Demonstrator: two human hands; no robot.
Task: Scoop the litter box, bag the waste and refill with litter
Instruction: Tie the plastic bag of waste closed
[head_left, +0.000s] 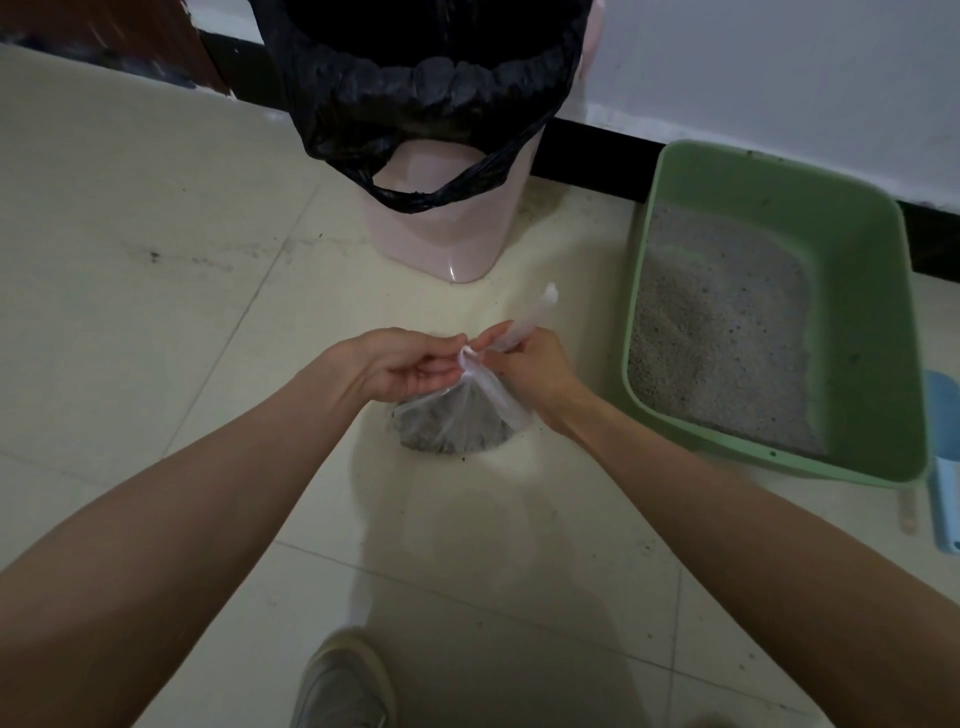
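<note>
A clear plastic waste bag (451, 423), holding dark grey clumped litter, rests on the tiled floor in the middle of the view. Its neck is twisted tight. My left hand (400, 364) pinches the neck from the left. My right hand (530, 364) grips the bag's loose end, which sticks up and to the right. The green litter box (857, 291) stands to the right against the wall, with a layer of grey litter (727, 332) inside. A blue scoop (943, 467) lies on the floor just right of the box.
A pink bin (441, 223) lined with a black bag (415, 98) stands beyond the waste bag, near the black skirting. My shoe (343, 680) shows at the bottom. Loose grains dot the floor around the bag.
</note>
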